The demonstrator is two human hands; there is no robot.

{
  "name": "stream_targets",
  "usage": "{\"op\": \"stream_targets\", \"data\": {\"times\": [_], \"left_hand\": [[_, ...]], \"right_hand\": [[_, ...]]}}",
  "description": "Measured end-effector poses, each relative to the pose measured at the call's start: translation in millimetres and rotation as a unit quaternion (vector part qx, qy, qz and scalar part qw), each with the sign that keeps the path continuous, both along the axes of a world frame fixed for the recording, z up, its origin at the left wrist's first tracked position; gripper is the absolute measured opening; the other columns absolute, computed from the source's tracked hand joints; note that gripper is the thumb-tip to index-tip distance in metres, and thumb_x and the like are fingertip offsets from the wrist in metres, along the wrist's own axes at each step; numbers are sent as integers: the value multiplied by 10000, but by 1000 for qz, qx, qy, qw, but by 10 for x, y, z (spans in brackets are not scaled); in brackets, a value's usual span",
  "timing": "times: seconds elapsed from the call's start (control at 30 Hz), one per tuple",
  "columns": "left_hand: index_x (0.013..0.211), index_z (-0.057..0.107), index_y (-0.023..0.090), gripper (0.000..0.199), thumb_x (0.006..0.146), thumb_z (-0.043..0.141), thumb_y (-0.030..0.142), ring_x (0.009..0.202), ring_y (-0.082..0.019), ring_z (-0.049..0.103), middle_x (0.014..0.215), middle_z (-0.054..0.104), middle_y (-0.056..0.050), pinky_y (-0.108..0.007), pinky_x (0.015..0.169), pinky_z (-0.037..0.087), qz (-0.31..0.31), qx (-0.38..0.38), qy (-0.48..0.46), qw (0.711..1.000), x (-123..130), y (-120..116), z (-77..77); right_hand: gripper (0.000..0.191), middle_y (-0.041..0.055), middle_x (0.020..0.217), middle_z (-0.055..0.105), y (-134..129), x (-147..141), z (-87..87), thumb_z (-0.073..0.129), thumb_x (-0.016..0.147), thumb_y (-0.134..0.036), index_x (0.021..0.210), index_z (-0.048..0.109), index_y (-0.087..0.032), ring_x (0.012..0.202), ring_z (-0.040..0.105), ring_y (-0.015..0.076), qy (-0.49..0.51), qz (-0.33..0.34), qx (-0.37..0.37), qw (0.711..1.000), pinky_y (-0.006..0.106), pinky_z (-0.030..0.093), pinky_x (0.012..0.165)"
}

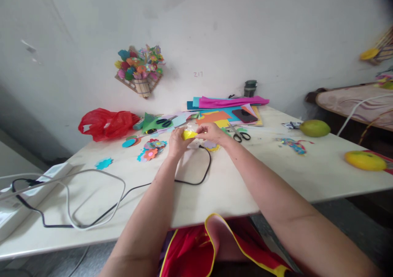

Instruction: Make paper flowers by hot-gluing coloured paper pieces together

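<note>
Both hands meet above the middle of the white table (227, 174). My left hand (177, 141) is closed on a small yellow piece (188, 135), with something clear and shiny just behind it. My right hand (211, 132) pinches at the right end of the same yellow piece, its fingertips pressed together. Layered paper flowers (152, 149) lie to the left of my left hand. Under my right hand is a purple and yellow flower (211, 146). Black-handled scissors (241, 136) rest just right of my right hand.
A black cable (209, 168) loops below the hands towards a white power strip (43, 187). Behind are a red plastic bag (106, 123), more scissors (166, 121), coloured sheets, a phone (245, 115) and a dark jar (250, 88). Mangoes (315, 128) lie at the right.
</note>
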State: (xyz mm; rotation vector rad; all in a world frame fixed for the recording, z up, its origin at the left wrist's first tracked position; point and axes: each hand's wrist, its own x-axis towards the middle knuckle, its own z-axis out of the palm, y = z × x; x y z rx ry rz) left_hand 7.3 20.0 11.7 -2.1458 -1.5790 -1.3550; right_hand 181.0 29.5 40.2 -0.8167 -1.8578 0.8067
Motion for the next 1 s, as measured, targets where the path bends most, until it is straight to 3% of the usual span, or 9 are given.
{"op": "stream_targets", "data": {"times": [0.17, 0.53, 0.6, 0.7, 0.83, 1.0], "left_hand": [[1008, 609, 186, 410, 650, 681, 372, 888, -248, 572, 902, 627, -87, -366, 787, 445, 0, 1, 5, 1000, -7, 4, -3], [996, 624, 181, 414, 603, 716, 273, 902, -242, 587, 918, 643, -78, -361, 801, 455, -52, -37, -28, 998, 37, -30, 13], [1000, 627, 172, 430, 593, 725, 267, 904, -240, 588, 927, 645, -81, -359, 805, 454, -63, -45, -38, 996, 42, -34, 9], [995, 630, 154, 438, 590, 729, 286, 895, -238, 594, 931, 646, -88, -355, 791, 459, -65, -63, -70, 993, 31, -23, -6], [977, 636, 154, 434, 584, 733, 310, 875, -231, 601, 922, 650, -87, -344, 767, 462, -53, -80, -116, 989, 2, 3, -30], [970, 640, 167, 449, 572, 738, 348, 868, -222, 599, 906, 653, -74, -338, 765, 460, -50, -87, -132, 986, 5, 7, -39]], "right_hand": [[103, 7, 610, 603, 12, -19, -2, 672, 564, -192, 613, 600, -138, 590, 540, 114, -34, -19, 35, 999, 235, 433, 567], [68, -29, 566, 526, 20, 15, -26, 589, 587, -133, 566, 529, -157, 557, 482, 98, -69, 34, 74, 994, 226, 377, 553], [101, -40, 519, 502, -8, 29, -8, 594, 597, -140, 553, 506, -162, 506, 476, 92, -64, 51, 41, 996, 220, 369, 515], [166, -44, 469, 498, -51, 62, 21, 617, 651, -226, 567, 488, -165, 421, 481, 90, -30, 101, -67, 992, 220, 378, 452], [267, -4, 543, 580, -45, 104, 20, 645, 692, -385, 642, 514, -157, 426, 537, 108, 65, 138, -203, 967, 243, 451, 443], [272, 19, 604, 627, 33, 113, -31, 722, 635, -348, 661, 557, -133, 480, 585, 114, 119, 126, -220, 960, 246, 504, 481]]}}
